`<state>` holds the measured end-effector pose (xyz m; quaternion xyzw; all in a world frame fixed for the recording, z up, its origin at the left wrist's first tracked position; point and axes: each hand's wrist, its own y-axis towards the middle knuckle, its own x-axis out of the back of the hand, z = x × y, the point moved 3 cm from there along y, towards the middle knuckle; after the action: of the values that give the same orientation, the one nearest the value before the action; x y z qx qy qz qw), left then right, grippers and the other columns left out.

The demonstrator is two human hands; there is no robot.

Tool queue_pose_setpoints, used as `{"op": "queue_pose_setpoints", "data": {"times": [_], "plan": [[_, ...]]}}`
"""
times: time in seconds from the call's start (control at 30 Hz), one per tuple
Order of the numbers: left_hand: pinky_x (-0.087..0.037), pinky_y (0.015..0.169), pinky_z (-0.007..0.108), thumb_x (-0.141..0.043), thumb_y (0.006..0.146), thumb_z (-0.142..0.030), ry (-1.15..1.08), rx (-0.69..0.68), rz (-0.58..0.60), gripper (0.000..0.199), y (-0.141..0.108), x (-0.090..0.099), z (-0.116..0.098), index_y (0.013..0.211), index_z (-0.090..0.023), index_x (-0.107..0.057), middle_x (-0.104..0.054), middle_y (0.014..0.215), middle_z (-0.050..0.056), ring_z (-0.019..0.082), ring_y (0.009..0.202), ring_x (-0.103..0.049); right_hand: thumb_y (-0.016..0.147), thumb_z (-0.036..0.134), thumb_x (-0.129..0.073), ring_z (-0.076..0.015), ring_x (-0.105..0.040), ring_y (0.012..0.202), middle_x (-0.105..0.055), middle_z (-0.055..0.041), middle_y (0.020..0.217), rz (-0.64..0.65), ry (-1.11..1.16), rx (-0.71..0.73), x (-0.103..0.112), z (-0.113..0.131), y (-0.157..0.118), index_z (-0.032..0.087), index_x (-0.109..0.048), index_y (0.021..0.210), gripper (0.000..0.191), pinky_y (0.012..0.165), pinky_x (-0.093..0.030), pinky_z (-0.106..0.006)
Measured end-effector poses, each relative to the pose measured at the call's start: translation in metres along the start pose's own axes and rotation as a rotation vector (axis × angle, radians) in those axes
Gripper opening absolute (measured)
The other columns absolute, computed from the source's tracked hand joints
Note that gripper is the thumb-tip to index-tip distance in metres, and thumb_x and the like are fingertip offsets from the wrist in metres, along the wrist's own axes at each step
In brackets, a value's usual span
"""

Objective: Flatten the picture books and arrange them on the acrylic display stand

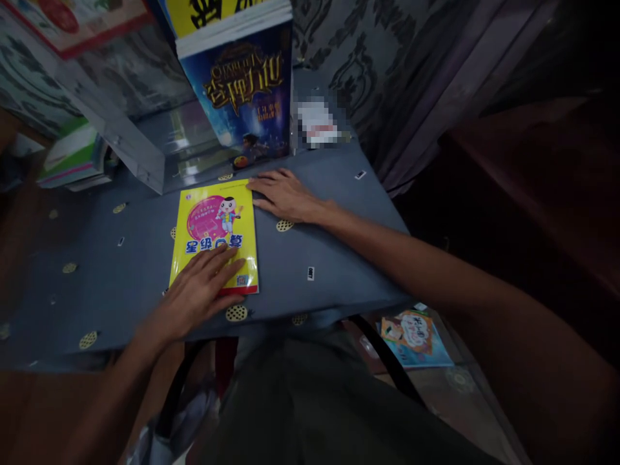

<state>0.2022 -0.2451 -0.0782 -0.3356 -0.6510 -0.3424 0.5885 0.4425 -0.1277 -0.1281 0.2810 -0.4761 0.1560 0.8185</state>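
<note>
Yellow, shiny and thin, the paper book with a pink circle on its cover [213, 223] lies flat on the grey-blue tablecloth with pineapple prints [285, 268]. I look down from far away and see the bare left hand [198, 287] resting on the lower part of the cover. Its fingers are loosely spread and are not wrapped around anything. The bare right hand [288, 197] is open too, palm down, with its fingertips at the top right corner of the book. It has not closed on the book either.

I think the smooth cover could slip if one hand pushes harder than the other. The cloth could bunch up too, and drag the book crooked. A fingertip that catches only the cover could bend that corner.

Just past the right hand stands a thick blue book with gold letters [247, 97]. If that hand swings up too fast, it could bump this book and tip it over. The clear plastic panel [135, 155] near the yellow book's top left is hard for me to see, so a knock there could happen as well.
</note>
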Motion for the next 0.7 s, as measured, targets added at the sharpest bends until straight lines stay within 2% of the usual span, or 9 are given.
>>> {"op": "queue_pose_setpoints", "data": {"times": [0.17,0.3,0.47,0.6,0.7], "plan": [[-0.058,0.1,0.044,-0.054,0.101,-0.034,0.047,-0.084,-0.089,0.032,0.002,0.005,-0.017,0.125,-0.016,-0.066,-0.072,0.128,0.011,0.027,0.123,-0.065,0.107,0.047,-0.034,-0.0327,-0.042,0.142,-0.053,-0.0109,0.154,0.011,0.011,-0.01,0.0,-0.002,-0.001,0.02,-0.054,0.143,0.049,0.116,-0.026,-0.057],[-0.061,0.097,0.041,-0.055,0.101,-0.029,0.054,-0.116,-0.14,0.027,0.002,0.007,-0.023,0.118,-0.014,-0.07,-0.075,0.122,0.01,0.026,0.12,-0.068,0.107,0.048,-0.033,-0.0332,-0.04,0.144,-0.049,-0.0108,0.156,0.03,0.006,-0.009,-0.002,-0.003,0.0,0.02,-0.05,0.146,0.05,0.117,-0.022,-0.059],[-0.063,0.094,0.04,-0.056,0.1,-0.028,-0.044,-0.1,-0.176,0.025,-0.001,0.009,-0.019,0.114,-0.015,-0.073,-0.076,0.121,0.009,0.025,0.118,-0.07,0.106,0.046,-0.036,-0.0339,-0.037,0.145,-0.05,-0.012,0.156,0.02,0.011,-0.002,-0.003,0.002,-0.005,0.019,-0.052,0.144,0.049,0.117,-0.021,-0.061],[-0.062,0.096,0.041,-0.057,0.1,-0.03,-0.15,-0.04,-0.177,0.025,-0.003,0.007,-0.016,0.115,-0.02,-0.074,-0.076,0.122,0.007,0.024,0.118,-0.07,0.106,0.041,-0.039,-0.0333,-0.04,0.143,-0.058,-0.0118,0.148,-0.006,0.06,0.039,-0.003,0.021,-0.017,0.02,-0.059,0.137,0.043,0.117,-0.022,-0.061],[-0.062,0.096,0.042,-0.057,0.1,-0.03,-0.2,-0.013,-0.176,0.025,-0.004,0.006,-0.015,0.115,-0.022,-0.075,-0.076,0.122,0.007,0.024,0.119,-0.07,0.106,0.036,-0.04,-0.0306,-0.048,0.135,-0.068,-0.012,0.134,-0.003,0.159,0.075,-0.002,0.046,-0.031,0.019,-0.065,0.13,0.039,0.114,-0.029,-0.056]]}}
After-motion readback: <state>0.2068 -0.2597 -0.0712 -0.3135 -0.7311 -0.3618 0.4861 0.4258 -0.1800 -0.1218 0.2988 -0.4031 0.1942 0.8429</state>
